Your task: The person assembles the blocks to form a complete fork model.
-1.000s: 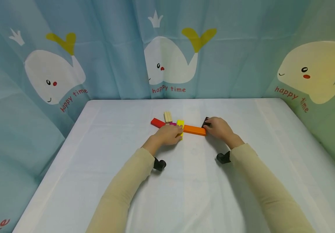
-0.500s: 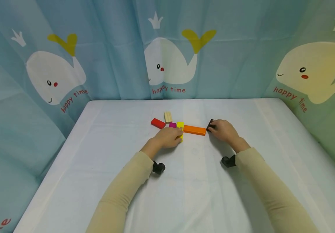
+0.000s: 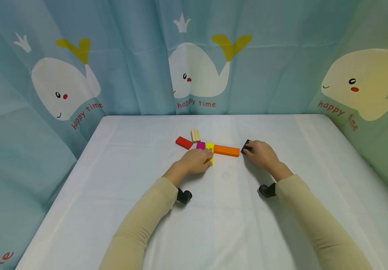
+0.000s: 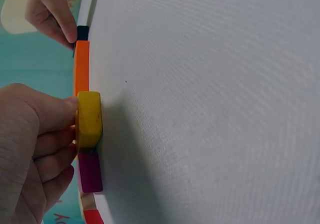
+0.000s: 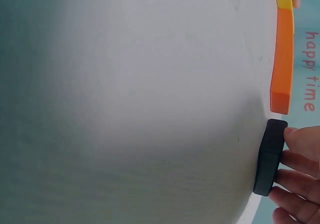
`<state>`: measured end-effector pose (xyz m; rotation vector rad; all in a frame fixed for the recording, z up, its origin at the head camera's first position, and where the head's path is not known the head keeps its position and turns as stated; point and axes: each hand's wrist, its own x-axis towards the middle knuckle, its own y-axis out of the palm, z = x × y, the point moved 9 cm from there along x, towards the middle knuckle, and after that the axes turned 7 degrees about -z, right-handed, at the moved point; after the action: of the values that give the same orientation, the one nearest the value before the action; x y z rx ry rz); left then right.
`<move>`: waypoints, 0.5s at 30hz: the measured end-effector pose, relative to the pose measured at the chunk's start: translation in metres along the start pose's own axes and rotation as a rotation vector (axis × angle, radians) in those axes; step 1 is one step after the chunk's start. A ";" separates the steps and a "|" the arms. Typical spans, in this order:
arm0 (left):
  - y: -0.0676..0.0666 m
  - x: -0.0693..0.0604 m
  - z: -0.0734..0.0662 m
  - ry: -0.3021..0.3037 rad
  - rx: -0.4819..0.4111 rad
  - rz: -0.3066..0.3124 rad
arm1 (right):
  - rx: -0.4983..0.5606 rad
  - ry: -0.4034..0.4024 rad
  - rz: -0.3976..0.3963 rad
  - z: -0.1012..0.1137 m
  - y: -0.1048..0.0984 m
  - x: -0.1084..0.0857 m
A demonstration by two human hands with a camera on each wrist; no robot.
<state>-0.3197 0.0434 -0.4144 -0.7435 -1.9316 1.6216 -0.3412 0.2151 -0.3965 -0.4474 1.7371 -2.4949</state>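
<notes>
My left hand grips a yellow block that lies on the table between a magenta block and a long orange block. Under my right hand, a black block is held between thumb and fingers, tilted, just off the right end of the orange block. A narrow gap separates black from orange in the right wrist view. The orange block's left end meets the yellow one.
A red block and a pale wooden block lie behind and left of my left hand. The white-covered table ends at a blue whale-print curtain.
My right hand has moved a little right and toward me with the black block, leaving a gap beside the orange one. My left hand has shifted slightly toward me, still on the yellow block.
</notes>
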 end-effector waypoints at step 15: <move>0.001 -0.002 -0.002 -0.040 0.031 0.044 | -0.030 -0.038 0.020 0.005 -0.002 -0.013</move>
<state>-0.3168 0.0437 -0.4152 -0.7515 -1.9251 1.7011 -0.3269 0.2140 -0.3957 -0.4737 1.7584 -2.4337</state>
